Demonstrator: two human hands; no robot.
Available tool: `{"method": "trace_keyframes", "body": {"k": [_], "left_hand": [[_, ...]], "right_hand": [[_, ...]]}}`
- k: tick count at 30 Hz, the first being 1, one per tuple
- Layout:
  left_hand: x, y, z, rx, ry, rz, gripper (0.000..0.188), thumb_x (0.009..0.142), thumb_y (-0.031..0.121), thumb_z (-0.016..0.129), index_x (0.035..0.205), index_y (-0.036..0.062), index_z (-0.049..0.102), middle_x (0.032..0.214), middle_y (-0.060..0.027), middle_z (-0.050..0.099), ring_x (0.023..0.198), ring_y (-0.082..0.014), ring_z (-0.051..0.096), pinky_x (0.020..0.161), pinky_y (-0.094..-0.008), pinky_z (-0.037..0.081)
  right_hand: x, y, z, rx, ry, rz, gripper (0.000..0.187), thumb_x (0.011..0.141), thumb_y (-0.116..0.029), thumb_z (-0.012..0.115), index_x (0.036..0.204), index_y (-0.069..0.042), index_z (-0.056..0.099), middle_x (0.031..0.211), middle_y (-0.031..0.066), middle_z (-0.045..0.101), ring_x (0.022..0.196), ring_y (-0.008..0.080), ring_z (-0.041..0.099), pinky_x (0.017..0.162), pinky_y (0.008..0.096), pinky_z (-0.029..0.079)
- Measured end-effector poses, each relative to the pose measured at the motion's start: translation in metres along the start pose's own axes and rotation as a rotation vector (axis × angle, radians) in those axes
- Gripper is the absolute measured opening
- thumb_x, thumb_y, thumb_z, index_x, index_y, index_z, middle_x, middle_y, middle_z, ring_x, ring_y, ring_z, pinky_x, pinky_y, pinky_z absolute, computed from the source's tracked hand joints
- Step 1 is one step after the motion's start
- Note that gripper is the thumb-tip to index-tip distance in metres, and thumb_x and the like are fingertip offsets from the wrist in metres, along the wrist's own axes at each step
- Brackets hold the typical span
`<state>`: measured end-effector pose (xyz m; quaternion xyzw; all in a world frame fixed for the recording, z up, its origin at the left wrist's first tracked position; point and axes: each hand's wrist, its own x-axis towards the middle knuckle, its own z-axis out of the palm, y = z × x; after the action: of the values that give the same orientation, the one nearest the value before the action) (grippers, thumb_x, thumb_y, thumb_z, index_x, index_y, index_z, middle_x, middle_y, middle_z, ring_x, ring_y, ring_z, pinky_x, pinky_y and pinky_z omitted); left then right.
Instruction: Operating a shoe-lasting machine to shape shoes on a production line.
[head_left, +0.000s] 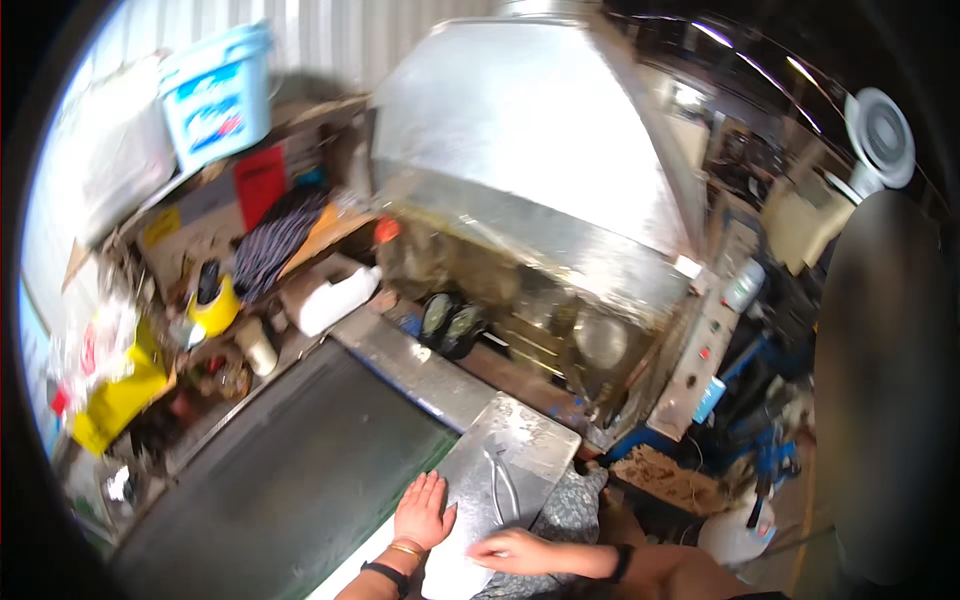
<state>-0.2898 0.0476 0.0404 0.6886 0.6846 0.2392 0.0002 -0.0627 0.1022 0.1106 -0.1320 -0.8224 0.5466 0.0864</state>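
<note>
My left hand [422, 512] lies flat with its fingers stretched out, at the border between a dark belt [300, 470] and a pale metal plate [540, 432]. It holds nothing. Over the near part of the plate, my right hand [514, 551] has its fingers curled together, slightly blurred; whatever may be in them is hidden. Just beyond that hand, silvery pliers [512, 492] rest on the plate, handles toward me. Patterned grey cloth [570, 515] shows beside the plate, near my right forearm.
A large metal hood [530, 110] stands over a grimy recess at the back. Dark gloves [450, 325] lie by its opening. Along the left, a shelf carries a light-blue bucket [218, 95], a yellow tape roll [213, 308] and a yellow box [120, 395]. A white jug [738, 535] stands right.
</note>
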Motion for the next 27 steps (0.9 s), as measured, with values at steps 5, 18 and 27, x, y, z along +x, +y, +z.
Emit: {"method": "trace_keyframes", "body": {"k": [5,18,27], "left_hand": [[0.005,0.023,-0.014,0.008,0.034,-0.033,0.056,0.082,0.031,0.065,0.129,0.0016,0.055,0.136,-0.0224,0.055,0.129,-0.0408,0.049,0.111,-0.0505,0.035],[-0.062,0.238,0.009,-0.075,-0.54,0.565,0.041,0.09,0.037,0.057,0.118,0.0092,0.067,0.127,-0.0087,0.064,0.128,-0.034,0.05,0.111,-0.0587,0.028],[-0.064,0.232,0.01,-0.173,-0.496,0.456,0.035,0.087,0.035,0.063,0.109,0.0095,0.072,0.119,-0.01,0.068,0.121,-0.035,0.055,0.111,-0.0554,0.03]], "right_hand": [[-0.148,0.006,0.017,0.057,0.312,0.334,0.027,0.095,-0.028,0.064,0.115,-0.009,0.069,0.107,0.0092,0.073,0.096,0.0232,0.071,0.083,0.0326,0.055],[-0.237,0.074,0.062,-0.178,0.158,0.508,0.032,0.092,-0.038,0.055,0.107,-0.013,0.068,0.097,0.0105,0.072,0.09,0.0284,0.069,0.078,0.0394,0.053],[-0.235,0.096,0.054,-0.007,0.145,0.369,0.03,0.092,-0.034,0.057,0.109,-0.012,0.069,0.099,0.0076,0.072,0.091,0.0242,0.068,0.081,0.0368,0.051]]}}
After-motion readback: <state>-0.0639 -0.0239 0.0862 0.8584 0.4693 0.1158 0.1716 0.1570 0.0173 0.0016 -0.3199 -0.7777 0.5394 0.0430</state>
